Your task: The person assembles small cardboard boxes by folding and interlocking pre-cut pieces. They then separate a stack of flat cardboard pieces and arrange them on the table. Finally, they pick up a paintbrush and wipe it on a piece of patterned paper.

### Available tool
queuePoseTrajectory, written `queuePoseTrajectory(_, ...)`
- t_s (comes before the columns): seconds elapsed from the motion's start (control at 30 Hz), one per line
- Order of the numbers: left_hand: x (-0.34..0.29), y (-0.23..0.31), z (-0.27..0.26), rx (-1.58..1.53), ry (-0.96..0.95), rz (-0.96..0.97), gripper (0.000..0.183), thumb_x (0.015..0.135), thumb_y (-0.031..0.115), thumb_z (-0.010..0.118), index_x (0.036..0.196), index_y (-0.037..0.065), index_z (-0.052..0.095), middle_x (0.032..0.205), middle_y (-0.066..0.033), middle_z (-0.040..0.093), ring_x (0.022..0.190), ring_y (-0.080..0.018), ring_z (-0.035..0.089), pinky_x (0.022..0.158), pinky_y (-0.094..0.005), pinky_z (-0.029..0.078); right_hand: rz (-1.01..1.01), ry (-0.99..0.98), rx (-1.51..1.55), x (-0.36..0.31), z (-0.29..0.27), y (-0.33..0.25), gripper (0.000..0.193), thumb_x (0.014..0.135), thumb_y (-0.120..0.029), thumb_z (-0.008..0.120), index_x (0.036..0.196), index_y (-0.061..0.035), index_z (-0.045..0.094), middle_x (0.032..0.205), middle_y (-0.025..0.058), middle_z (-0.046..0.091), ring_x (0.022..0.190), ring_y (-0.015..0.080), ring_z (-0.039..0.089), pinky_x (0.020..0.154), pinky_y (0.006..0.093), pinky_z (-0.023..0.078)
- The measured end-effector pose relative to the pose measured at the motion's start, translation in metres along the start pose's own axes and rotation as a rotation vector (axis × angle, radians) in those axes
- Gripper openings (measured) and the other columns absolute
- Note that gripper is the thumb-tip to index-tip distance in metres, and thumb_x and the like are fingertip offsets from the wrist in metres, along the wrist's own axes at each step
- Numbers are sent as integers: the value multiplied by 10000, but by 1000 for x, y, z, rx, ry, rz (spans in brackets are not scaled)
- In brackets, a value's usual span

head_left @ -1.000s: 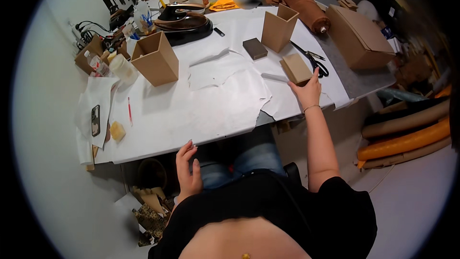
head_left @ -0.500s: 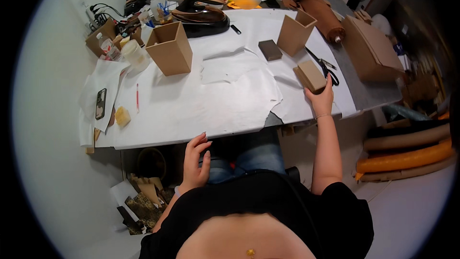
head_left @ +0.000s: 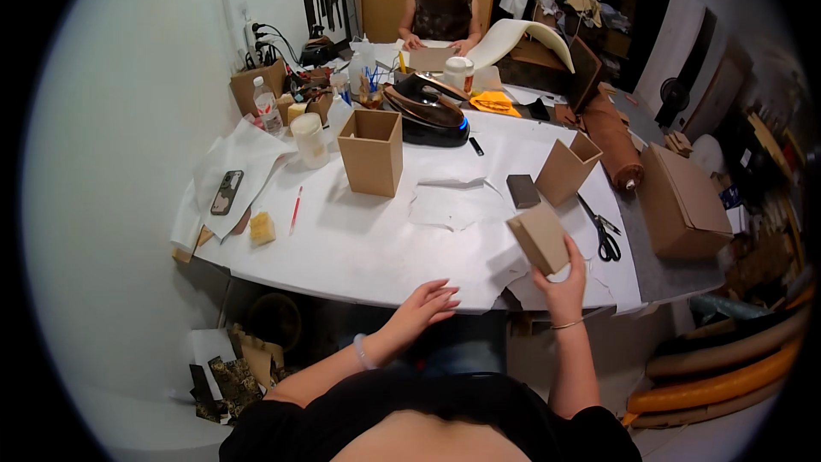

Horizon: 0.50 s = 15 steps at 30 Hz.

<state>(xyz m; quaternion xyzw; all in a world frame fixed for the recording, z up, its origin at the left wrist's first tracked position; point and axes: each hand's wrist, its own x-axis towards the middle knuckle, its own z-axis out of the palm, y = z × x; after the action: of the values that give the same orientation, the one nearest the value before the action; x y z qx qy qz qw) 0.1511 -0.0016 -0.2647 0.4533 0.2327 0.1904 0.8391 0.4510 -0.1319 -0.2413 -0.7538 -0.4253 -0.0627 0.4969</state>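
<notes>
My right hand (head_left: 562, 284) is closed round the lower right corner of a small tan fibreboard box (head_left: 537, 238), which tilts above the white-covered table (head_left: 359, 252). Near the front edge, my left hand (head_left: 423, 308) holds nothing, its fingers stretched out and a little apart. Just beyond the held box lies a dark grey-brown block (head_left: 522, 192). Behind that is a taller tan open-topped box (head_left: 564, 173), leaning slightly. A pair of black-handled scissors (head_left: 606, 242) rests to the right. Another open-topped box (head_left: 372, 158) stands upright left of centre.
A dark iron-like appliance (head_left: 426, 115) sits at the back, near a white jar (head_left: 310, 141) and a plastic bottle (head_left: 267, 107). A phone (head_left: 227, 192), yellow sponge (head_left: 262, 228) and red pen (head_left: 296, 210) lie left. A cardboard carton (head_left: 680, 205) stands right. Another person (head_left: 440, 21) sits opposite.
My right hand has lifted the small tan box from beside the scissors and brought it leftward. My left hand has come rightward to the table edge. The view has tipped up, showing the person opposite.
</notes>
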Motion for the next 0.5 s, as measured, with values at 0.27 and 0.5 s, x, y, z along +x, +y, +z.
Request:
queuePoseTrajectory(0.27,47,27,46,-261,86,211,631,1041,287,704,1524,11,407,1432,-102,567,1308,-211,572,1076,-375,496,-221,-156,41,-27,62,-89,936,634,-138,944,1479,-95,543,1385,163,606,1266,376,572,1103,475,442)
queuePoseTrajectory(0.5,41,31,15,-153,400,354,520,958,83,764,1408,-12,523,1324,-107,645,1233,-210,622,1045,-359,518,-328,-212,-52,-50,108,-107,1006,675,-233,960,1530,-70,455,1463,217,516,1301,426,515,1103,514,416)
